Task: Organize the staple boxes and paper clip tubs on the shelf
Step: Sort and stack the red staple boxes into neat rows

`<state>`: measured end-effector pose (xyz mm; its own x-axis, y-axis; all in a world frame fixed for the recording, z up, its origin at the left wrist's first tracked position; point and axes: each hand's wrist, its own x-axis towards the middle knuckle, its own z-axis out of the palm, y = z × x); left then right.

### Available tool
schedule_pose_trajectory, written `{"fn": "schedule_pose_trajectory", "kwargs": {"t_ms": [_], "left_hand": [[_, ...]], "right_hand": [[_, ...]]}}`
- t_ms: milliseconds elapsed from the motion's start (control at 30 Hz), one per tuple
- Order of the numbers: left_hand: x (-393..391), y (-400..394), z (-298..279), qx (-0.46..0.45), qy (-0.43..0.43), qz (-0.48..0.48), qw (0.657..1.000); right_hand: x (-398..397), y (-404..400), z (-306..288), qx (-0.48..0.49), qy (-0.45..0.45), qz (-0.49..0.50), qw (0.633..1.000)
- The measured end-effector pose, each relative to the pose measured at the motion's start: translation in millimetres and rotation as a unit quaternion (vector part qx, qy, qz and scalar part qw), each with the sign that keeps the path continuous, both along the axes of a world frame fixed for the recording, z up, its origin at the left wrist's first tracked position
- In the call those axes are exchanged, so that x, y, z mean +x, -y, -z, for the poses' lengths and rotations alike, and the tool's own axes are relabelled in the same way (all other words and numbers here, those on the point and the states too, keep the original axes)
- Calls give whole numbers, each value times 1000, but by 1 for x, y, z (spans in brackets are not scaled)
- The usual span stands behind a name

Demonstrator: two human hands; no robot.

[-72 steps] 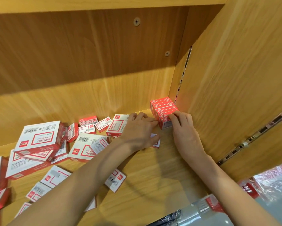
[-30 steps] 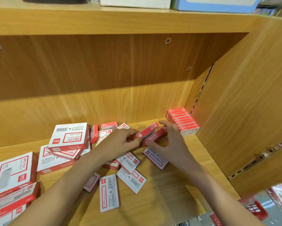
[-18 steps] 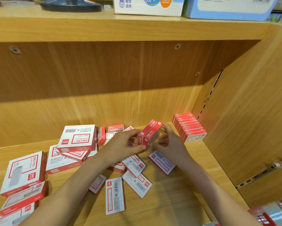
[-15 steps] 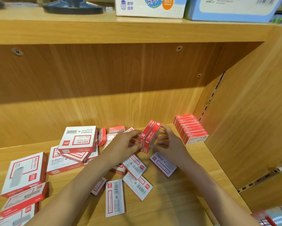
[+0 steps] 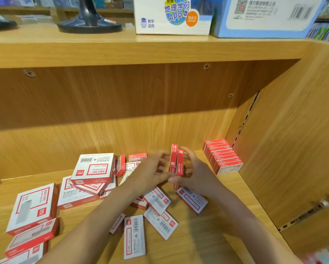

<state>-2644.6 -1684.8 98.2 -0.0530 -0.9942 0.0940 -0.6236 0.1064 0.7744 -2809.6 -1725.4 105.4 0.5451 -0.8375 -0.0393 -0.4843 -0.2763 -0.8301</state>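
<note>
Presently two small staple boxes [image 5: 176,162] are pinched upright on edge between the left hand [image 5: 152,171] and right hand [image 5: 196,172] above the shelf [image 5: 207,235], the standing row [image 5: 222,156] lying to the right (nearer the right hand).

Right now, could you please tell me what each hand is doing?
Left hand: holding two small red cardboard staple boxes upright.
Right hand: holding the same pair.

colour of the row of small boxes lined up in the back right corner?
Red tops, white end faces on the row of small boxes. Head view, the only one.
</note>
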Motion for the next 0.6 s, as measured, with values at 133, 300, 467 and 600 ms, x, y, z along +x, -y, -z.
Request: {"fn": "schedule_pose_trajectory", "kwargs": {"t_ms": [133, 300, 467, 600], "left_hand": [[2, 4, -5, -25, -16, -16, 999], [9, 14, -4, -39, 16, -39, 998], [4, 20, -3, -24, -27, 10, 999], [2, 24, -3, 18, -43, 32, 998]], "right_hand": [[-8, 3, -3, -36, -10, 59, 998], [-39, 22, -4, -75, -2, 143, 987], [-41, 21, -12, -104, 6, 57, 993], [-38, 24, -3, -142, 5, 86, 986]]}}
